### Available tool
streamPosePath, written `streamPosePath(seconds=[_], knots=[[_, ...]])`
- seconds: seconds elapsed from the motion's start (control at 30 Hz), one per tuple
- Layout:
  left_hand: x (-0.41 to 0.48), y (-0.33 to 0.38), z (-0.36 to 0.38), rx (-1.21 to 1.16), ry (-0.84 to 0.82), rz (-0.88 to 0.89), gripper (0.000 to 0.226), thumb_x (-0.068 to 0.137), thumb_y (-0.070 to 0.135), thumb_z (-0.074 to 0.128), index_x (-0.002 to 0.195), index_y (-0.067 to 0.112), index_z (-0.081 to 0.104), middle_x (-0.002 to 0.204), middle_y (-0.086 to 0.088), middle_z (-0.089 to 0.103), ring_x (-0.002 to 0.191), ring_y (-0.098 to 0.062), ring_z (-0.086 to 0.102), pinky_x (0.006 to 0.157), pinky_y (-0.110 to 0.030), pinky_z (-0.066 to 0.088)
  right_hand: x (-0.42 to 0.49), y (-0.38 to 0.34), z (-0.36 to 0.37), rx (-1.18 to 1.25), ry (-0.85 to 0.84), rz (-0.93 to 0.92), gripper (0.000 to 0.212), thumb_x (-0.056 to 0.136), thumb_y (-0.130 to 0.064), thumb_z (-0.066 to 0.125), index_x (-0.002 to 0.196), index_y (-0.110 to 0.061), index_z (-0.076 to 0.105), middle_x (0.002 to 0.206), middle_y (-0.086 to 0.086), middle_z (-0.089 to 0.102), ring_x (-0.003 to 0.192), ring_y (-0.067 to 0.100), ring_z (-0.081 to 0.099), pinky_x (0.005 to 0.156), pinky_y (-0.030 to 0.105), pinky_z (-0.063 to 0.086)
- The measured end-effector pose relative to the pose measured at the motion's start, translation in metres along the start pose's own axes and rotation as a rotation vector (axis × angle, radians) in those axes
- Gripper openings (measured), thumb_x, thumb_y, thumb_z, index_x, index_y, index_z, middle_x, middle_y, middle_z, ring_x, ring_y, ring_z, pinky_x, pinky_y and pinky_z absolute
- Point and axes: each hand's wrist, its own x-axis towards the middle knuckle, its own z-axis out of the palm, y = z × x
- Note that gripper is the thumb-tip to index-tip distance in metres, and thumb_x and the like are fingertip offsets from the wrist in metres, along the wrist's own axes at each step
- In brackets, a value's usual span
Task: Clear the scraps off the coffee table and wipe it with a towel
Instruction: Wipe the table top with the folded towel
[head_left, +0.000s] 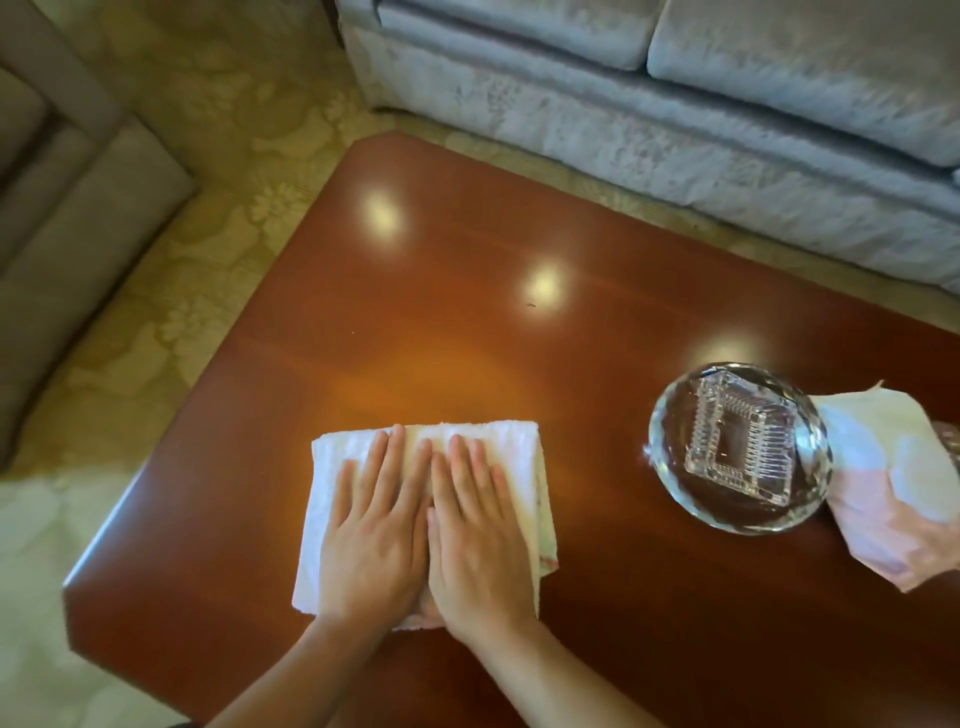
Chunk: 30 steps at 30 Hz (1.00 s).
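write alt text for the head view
Both hands, left hand and right hand, press flat on a folded white towel on a glossy wooden coffee table. A glass dish sits to the right.

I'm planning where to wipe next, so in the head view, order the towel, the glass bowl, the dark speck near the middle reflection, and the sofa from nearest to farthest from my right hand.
1. Towel: directly under the right hand, which lies flat on it.
2. Glass bowl: to the right, on the table.
3. Dark speck: ahead, by the middle light reflection.
4. Sofa: beyond the table's far edge.
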Motion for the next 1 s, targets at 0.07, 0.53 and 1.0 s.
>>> streamPosePath(seconds=[0.07,0.53,1.0], knots=[[0.003,0.001,0.0,0.015,-0.006,-0.002,0.06,0.106,0.036,0.027,0.163,0.02,0.024,0.173,-0.007,0.014,0.16,-0.025,0.009,0.125,-0.054,0.017,0.004,0.001,-0.001,-0.053,0.03,0.012,0.059,0.105,-0.027,0.037,0.162,-0.012,0.034,0.171,0.007,0.03,0.16,0.022,0.023,0.125,0.041,0.021],[0.21,0.056,0.0,0.032,-0.039,0.423,0.056,0.109,0.041,0.024,0.163,0.028,0.02,0.173,-0.002,0.012,0.16,-0.022,0.005,0.126,-0.055,0.015,0.127,0.101,-0.035,-0.175,0.235,0.384,0.065,0.101,-0.032,0.035,0.163,-0.01,0.03,0.173,0.008,0.023,0.162,0.023,0.018,0.129,0.042,0.017],[0.363,0.09,-0.022,0.076,-0.054,0.368,0.058,0.109,0.044,0.011,0.164,0.033,0.002,0.174,0.003,-0.006,0.16,-0.019,-0.011,0.128,-0.053,-0.003,0.266,0.161,-0.083,-0.172,0.251,0.408,0.062,0.109,-0.035,0.025,0.168,-0.02,0.012,0.177,0.002,0.005,0.164,0.021,-0.002,0.132,0.046,0.001]])
